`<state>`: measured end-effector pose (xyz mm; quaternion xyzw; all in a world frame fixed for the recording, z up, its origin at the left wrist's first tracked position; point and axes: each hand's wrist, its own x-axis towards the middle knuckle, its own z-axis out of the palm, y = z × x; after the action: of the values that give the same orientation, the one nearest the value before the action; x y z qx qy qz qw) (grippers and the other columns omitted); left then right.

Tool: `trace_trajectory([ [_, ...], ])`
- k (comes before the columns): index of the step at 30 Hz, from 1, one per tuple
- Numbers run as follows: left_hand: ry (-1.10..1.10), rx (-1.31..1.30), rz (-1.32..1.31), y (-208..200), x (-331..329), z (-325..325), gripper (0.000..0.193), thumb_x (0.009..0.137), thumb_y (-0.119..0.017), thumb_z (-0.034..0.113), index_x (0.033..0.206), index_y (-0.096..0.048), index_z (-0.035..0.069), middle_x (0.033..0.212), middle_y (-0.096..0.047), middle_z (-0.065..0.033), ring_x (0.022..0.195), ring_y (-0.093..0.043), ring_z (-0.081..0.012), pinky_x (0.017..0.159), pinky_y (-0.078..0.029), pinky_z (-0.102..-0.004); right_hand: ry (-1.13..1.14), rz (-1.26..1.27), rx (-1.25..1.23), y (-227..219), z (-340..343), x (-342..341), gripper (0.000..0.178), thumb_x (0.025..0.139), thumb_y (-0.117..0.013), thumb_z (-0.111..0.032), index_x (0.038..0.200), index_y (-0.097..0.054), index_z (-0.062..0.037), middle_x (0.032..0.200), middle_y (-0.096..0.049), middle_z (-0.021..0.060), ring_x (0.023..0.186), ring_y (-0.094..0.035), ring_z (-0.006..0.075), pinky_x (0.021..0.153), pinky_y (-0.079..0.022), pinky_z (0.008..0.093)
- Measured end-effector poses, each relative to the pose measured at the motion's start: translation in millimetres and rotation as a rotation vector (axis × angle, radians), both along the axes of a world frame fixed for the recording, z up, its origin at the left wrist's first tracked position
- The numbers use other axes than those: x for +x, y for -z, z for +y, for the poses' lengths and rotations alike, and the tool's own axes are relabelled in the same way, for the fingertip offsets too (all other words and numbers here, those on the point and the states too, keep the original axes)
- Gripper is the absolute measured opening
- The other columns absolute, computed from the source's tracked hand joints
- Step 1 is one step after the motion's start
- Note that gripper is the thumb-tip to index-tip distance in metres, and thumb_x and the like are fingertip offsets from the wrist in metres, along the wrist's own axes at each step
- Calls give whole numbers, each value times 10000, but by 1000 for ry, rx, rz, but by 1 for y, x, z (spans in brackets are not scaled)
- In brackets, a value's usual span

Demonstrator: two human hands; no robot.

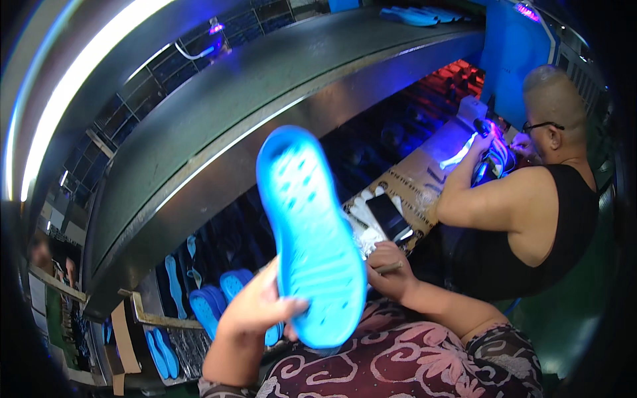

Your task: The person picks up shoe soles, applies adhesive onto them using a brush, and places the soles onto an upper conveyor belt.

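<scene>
A light-blue shoe sole [318,232] stands up in front of me, its inner face with small holes and ridges turned toward me. My left hand [255,305] is closed on its lower left edge, the thumb lying over the face. To the right of the sole, my right hand [391,278] is closed round a thin stick-like handle [389,267]; the handle's other end is not visible. That hand is beside a crumpled, pale plastic wrapping [369,240] and a dark phone [388,215].
A dark conveyor belt [232,86] with a metal edge crosses ahead, blue pieces [421,16] at its far end. More blue soles [206,308] lie at lower left. Flattened cardboard [415,176] covers the bench. At right, a co-worker [524,212] handles something under violet light.
</scene>
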<state>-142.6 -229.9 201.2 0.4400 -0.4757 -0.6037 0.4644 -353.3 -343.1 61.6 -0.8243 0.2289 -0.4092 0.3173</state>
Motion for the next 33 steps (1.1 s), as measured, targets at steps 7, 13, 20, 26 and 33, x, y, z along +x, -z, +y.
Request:
trace_trajectory([
  [7,-337,-85,482,-102,-30,-238,590,871,-679,237,1295,-372,-35,1109,-622,-228,863,-669,-226,634,-562,-247,78,-66,12,0,-15,-20,247,858,-637,-208,645,-685,-92,599,-624,64,606,-575,281,709,-431,373],
  [13,-503,-338,372,-54,-41,-175,599,900,-647,212,1384,-352,19,1043,-616,-167,966,-635,-232,766,-558,-328,122,-90,107,19,-26,-32,248,860,-634,-206,651,-691,-85,611,-627,71,600,-569,283,667,-419,387],
  [20,-1066,-152,-771,95,93,63,125,887,-598,72,978,-605,-14,918,-641,-88,857,-607,-165,816,-479,-276,29,-64,170,28,-16,-16,264,880,-622,-233,671,-695,-90,603,-625,66,603,-583,268,681,-432,366],
  [26,-1297,239,-1343,214,161,248,444,738,-617,65,1156,-508,-39,929,-577,-156,828,-575,-274,738,-470,-366,-76,-67,202,29,-6,10,308,906,-589,-246,683,-691,-61,643,-656,91,609,-614,281,655,-463,378],
  [33,-1152,522,-1381,259,184,276,231,751,-583,109,933,-502,-7,758,-566,-184,695,-564,-359,651,-456,-437,-145,-58,179,20,11,29,313,903,-589,-233,687,-690,-31,666,-666,121,622,-628,288,612,-480,370],
])
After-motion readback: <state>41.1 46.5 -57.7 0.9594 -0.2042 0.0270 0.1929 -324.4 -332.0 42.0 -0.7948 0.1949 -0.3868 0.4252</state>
